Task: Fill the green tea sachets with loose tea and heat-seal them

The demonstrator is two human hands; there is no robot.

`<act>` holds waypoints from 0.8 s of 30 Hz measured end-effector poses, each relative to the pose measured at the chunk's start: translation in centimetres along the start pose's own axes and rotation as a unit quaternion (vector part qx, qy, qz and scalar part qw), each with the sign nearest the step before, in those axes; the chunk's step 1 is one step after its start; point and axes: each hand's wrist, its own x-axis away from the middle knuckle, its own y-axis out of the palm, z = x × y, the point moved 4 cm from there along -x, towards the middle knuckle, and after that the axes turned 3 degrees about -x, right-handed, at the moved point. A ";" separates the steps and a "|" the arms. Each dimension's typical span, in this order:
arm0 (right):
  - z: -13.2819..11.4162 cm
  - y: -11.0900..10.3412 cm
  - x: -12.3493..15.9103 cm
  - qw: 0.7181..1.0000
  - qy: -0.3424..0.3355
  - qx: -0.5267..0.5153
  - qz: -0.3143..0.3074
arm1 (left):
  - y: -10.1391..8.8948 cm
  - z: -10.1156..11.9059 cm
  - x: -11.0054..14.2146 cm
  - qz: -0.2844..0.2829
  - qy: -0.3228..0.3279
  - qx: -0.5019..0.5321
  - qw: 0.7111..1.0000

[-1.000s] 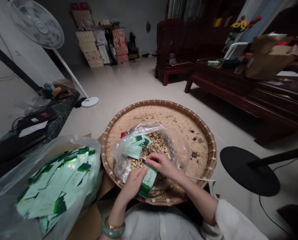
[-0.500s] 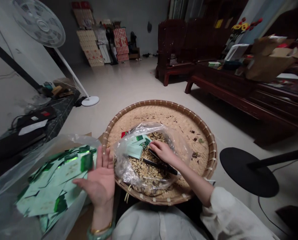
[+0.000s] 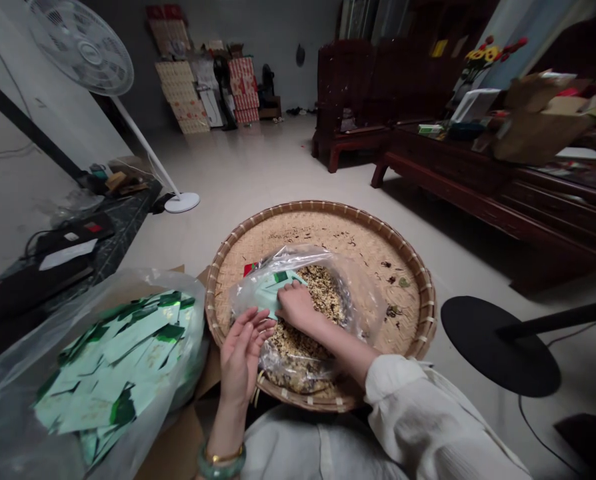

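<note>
A round woven bamboo tray (image 3: pixel 328 230) rests in front of me and holds a clear plastic bag (image 3: pixel 358 293) of loose dried bits. Small pale green packets (image 3: pixel 265 293) lie in that bag at its left side. My right hand (image 3: pixel 294 305) reaches into the bag, its fingers curled on the green packets. My left hand (image 3: pixel 243 350) hovers just left of it at the bag's edge, fingers apart, holding nothing. A big clear bag (image 3: pixel 113 360) of green packets sits in a cardboard box at my left.
A white standing fan (image 3: pixel 85 50) stands at the far left, its base (image 3: pixel 182 202) on the floor. A dark low table (image 3: pixel 53 260) with devices is left. Dark wooden furniture (image 3: pixel 478 173) lines the right. A black round stand base (image 3: pixel 501 347) lies right of the tray.
My left hand moved from over the big bag at the left back to the tray's bag. My right hand shifted left from the loose bits onto the green packets.
</note>
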 end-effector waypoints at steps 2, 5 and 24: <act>-0.4 0.0 -0.3 1.000 0.011 0.003 -0.006 | -0.1 -0.2 -0.1 0.007 -0.008 -0.006 1.000; -1.0 0.1 -0.7 1.000 0.014 -0.001 -0.018 | -0.1 -0.4 -0.1 0.012 -0.015 -0.015 1.000; 4.9 -5.5 10.7 0.913 -0.269 -0.203 0.230 | 1.2 -2.8 0.6 -0.086 -0.297 0.009 0.951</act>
